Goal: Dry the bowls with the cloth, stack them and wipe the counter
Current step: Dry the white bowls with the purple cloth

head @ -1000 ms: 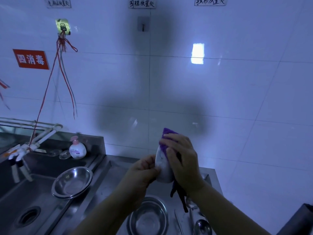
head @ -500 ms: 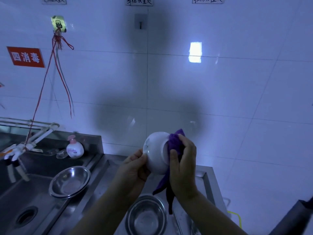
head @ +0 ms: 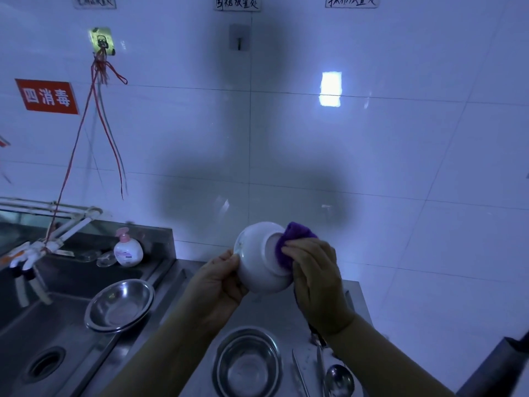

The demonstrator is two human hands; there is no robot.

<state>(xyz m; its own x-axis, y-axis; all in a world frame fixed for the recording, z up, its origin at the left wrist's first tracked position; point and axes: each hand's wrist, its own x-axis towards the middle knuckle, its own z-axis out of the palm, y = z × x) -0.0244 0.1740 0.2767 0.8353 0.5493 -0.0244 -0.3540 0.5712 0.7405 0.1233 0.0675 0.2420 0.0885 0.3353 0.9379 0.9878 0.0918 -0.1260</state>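
A white ceramic bowl (head: 257,262) is held up above the steel counter (head: 286,313), tilted so its foot ring faces me. My left hand (head: 220,285) grips its rim from the left. My right hand (head: 315,279) holds a purple cloth (head: 289,242) bunched against the bowl's base. A steel bowl (head: 247,365) stands upright on the counter below my hands. Another steel bowl (head: 120,305) leans on the edge of the sink (head: 40,339) at the left.
A spoon (head: 339,378) and other cutlery (head: 299,373) lie on the counter right of the near steel bowl. A soap pump bottle (head: 128,249) stands behind the sink, with a tap (head: 31,250) at far left. The tiled wall rises close behind.
The white bowl has been turned from edge-on to base toward me. The cloth moved from wrapping its side to rubbing the foot ring. Both hands stayed at about the same height.
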